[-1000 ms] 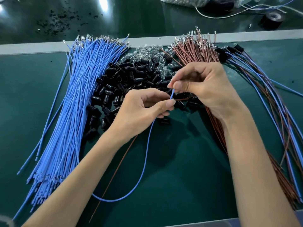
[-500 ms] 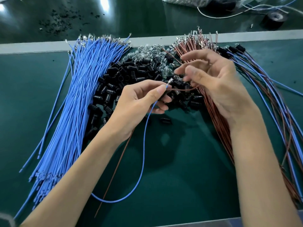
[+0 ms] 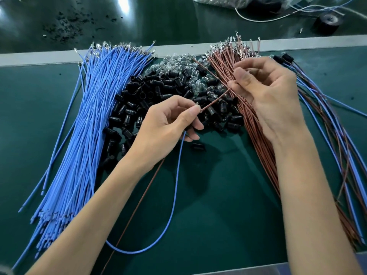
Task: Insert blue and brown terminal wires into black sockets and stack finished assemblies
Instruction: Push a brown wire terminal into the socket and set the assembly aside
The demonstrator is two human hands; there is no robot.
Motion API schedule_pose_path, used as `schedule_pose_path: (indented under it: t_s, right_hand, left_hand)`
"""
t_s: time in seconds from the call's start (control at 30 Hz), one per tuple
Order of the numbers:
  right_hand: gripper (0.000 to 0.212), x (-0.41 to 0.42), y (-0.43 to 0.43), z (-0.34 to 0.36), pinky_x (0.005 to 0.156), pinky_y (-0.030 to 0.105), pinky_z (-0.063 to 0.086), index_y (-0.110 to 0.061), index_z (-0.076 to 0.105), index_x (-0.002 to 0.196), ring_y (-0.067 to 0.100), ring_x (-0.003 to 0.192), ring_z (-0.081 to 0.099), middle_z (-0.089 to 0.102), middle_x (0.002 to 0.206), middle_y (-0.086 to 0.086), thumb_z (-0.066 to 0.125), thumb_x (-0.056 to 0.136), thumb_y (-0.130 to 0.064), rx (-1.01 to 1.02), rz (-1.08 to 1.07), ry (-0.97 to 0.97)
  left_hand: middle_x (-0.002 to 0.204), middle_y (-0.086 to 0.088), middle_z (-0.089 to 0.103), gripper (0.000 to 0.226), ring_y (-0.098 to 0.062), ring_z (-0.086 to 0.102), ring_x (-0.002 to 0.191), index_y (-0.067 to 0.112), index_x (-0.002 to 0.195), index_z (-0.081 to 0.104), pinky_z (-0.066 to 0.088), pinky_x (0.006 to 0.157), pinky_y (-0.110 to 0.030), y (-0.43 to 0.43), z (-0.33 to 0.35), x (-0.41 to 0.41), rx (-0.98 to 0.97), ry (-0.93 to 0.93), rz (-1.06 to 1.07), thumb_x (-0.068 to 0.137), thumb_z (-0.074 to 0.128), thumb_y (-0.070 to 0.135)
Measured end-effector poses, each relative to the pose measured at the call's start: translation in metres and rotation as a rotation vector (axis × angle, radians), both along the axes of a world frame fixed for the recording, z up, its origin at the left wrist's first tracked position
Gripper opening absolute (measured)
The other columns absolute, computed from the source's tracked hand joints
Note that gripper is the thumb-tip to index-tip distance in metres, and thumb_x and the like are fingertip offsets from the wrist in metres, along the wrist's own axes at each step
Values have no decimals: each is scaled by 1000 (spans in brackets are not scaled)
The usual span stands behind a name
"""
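Note:
My left hand point(image 3: 168, 126) grips a blue wire point(image 3: 174, 205), which loops down from under its fingers to the mat. Its thumb and forefinger pinch the metal-tipped end of a brown wire point(image 3: 215, 100). That wire runs up and right to my right hand point(image 3: 266, 92), which pinches it over the brown wire bundle point(image 3: 258, 139). Another stretch of brown wire point(image 3: 137, 207) trails down from under my left wrist. The blue wire bundle point(image 3: 79, 135) lies at the left and the black socket pile point(image 3: 156, 96) in the middle. Whether my left hand holds a socket is hidden.
Clear bulbs point(image 3: 178, 60) lie behind the sockets. Finished blue-and-brown assemblies point(image 3: 329, 139) fan out at the right. One loose socket point(image 3: 198, 146) lies near my left hand. Beyond the grey strip point(image 3: 39, 57) are a black tape roll point(image 3: 327, 23), a plastic bag point(image 3: 234, 2) and black debris point(image 3: 65, 28).
My right hand let go of the blue wire's tip, rose toward the brown bundle and now pinches a brown wire stretched to my left hand's fingertips. My left hand lifted slightly.

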State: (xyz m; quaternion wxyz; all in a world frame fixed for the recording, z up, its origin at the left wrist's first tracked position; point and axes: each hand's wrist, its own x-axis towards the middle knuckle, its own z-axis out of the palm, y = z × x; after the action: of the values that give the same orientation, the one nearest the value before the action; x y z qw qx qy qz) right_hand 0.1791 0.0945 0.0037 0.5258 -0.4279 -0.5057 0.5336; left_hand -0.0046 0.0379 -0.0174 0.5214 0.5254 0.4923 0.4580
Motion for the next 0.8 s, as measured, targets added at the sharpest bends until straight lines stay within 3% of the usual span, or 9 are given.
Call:
schedule_pose_path:
  t_s: [0.13, 0.37, 0.47, 0.63, 0.8]
  right_hand:
    - [3, 0, 1, 0, 75, 19, 54, -8, 66, 88, 15, 80, 70, 68, 75, -2, 64, 86, -7, 11, -24, 114]
    - [12, -10, -2, -4, 64, 15, 52, -14, 70, 88, 8, 69, 67, 70, 71, -5, 65, 88, -3, 48, 69, -54]
    - [14, -13, -3, -3, 65, 15, 52, -15, 70, 88, 10, 71, 69, 71, 72, -5, 67, 86, -2, 66, 65, -49]
    - [14, -14, -2, 1, 67, 14, 48, -17, 70, 89, 7, 75, 66, 73, 78, -4, 73, 81, -5, 174, -125, 25]
    - [11, -17, -4, -1, 63, 18, 48, -16, 69, 86, 7, 67, 63, 72, 75, -3, 74, 81, -8, 128, -80, -12]
  left_hand:
    - [71, -2, 71, 11, -13, 65, 56, 14, 88, 61, 53, 57, -22, -2, 1, 2, -3, -35, -18, 96, 54, 13]
    - [74, -2, 73, 14, -13, 67, 60, 11, 85, 62, 58, 63, -26, -5, 4, 6, -48, -58, -14, 96, 53, 12]
    - [75, -2, 74, 15, -13, 68, 61, 11, 85, 62, 58, 64, -24, -5, 6, 7, -72, -64, -24, 96, 53, 12]
    - [79, -4, 74, 16, -17, 71, 66, 10, 86, 62, 54, 60, -20, -4, 16, 9, -107, -181, -58, 97, 52, 17]
    - [79, -5, 75, 16, -16, 72, 68, 10, 86, 61, 56, 63, -20, -3, 20, 16, -164, -191, -99, 97, 52, 17]
